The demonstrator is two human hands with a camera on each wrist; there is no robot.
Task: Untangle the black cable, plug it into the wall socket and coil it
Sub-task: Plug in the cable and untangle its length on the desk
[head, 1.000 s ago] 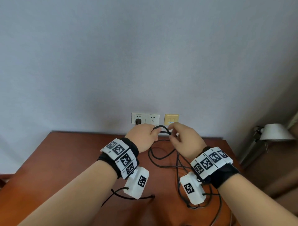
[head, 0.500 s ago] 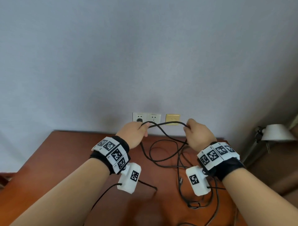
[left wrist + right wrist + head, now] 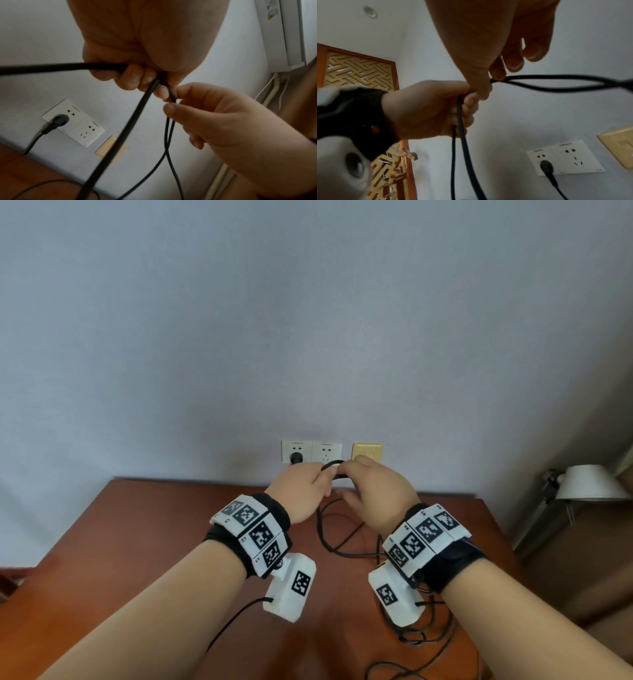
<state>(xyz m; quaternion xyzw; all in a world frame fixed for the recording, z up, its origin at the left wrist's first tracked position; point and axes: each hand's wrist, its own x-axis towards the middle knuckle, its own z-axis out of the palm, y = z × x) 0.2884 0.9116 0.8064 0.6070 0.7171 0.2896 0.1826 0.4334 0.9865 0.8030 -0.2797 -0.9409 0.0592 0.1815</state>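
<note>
The black cable [image 3: 319, 525] hangs from my hands in loops down onto the wooden table [image 3: 154, 542]. Its plug [image 3: 296, 457] sits in the left outlet of the white wall socket [image 3: 327, 451]. My left hand [image 3: 308, 484] grips several gathered strands in its curled fingers [image 3: 133, 77]. My right hand [image 3: 363, 481] touches the left hand and pinches a strand [image 3: 171, 102] between thumb and forefinger. In the right wrist view the pinched loop [image 3: 539, 82] runs off to the right. Both hands are raised just in front of the socket.
A yellow wall plate [image 3: 367, 451] is right of the socket. More slack cable [image 3: 411, 642] lies tangled at the table's right front. A white lamp shade [image 3: 589, 484] stands beyond the table's right edge. A lattice door [image 3: 358, 73] is to the left.
Half a second ago my hands were apart with a length of cable stretched between them. My right hand has since swung back to the left hand, bringing that length in as another loop.
</note>
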